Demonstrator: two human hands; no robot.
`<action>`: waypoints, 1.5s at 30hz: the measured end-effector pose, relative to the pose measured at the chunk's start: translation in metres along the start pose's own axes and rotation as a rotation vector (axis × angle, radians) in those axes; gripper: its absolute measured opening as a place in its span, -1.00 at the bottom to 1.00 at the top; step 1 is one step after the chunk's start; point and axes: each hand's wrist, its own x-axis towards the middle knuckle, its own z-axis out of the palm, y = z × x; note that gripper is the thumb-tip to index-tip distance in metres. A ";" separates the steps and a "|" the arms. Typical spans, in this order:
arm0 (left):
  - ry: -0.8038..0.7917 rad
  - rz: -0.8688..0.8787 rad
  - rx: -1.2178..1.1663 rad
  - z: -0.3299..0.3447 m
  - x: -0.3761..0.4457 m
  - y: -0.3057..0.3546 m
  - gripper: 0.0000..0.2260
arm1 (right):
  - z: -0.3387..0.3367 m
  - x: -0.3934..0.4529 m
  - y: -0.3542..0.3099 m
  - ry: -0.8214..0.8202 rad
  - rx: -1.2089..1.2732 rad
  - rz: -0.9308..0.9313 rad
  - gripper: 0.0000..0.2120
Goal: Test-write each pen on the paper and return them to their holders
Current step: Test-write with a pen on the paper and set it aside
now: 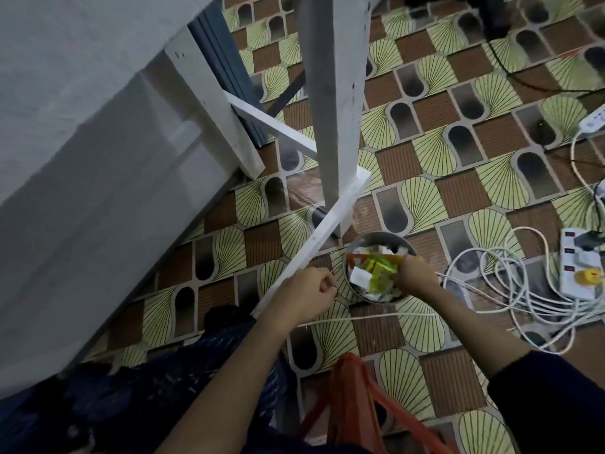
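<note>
Right hand [415,276] grips wrapper [376,258] over bin [360,240].

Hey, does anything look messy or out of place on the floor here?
Yes. A tangle of white cables sprawls loose across the floor beside the power strip, one strand running under the arms. The round bin is heaped with wrappers, which the right hand grips.

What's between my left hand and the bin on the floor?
Nothing visible: only bare floor lies between the left hand and the bin. The right hand grips a wrapper over the bin. No pens in view.
</note>
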 end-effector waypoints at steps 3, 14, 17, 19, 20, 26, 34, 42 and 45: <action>0.015 0.019 -0.018 0.000 0.002 0.003 -0.85 | -0.004 0.007 0.000 0.013 0.037 0.022 -0.65; 0.047 0.038 0.023 -0.005 -0.011 0.019 -0.82 | -0.021 -0.016 -0.013 0.046 0.046 -0.122 -0.83; 0.078 0.132 0.092 -0.012 -0.028 0.038 -0.81 | -0.058 -0.041 -0.033 0.191 0.097 -0.259 -0.82; 0.153 0.228 0.208 -0.028 -0.048 0.058 -0.80 | -0.094 -0.065 -0.048 0.303 0.112 -0.356 -0.76; 0.199 0.278 0.236 -0.037 -0.060 0.068 -0.80 | -0.112 -0.079 -0.055 0.356 0.118 -0.395 -0.75; 0.509 0.437 0.224 -0.126 -0.175 0.085 -0.83 | -0.224 -0.190 -0.123 0.698 0.369 -0.906 -0.74; 1.153 0.253 0.044 -0.216 -0.378 0.009 -0.89 | -0.292 -0.341 -0.300 0.619 0.591 -1.515 -0.62; 1.408 -0.274 0.081 -0.238 -0.499 -0.143 -0.88 | -0.262 -0.446 -0.503 0.291 0.276 -1.709 -0.71; 1.453 -0.451 0.041 -0.236 -0.528 -0.200 -0.85 | -0.224 -0.464 -0.571 0.255 0.032 -1.703 -0.78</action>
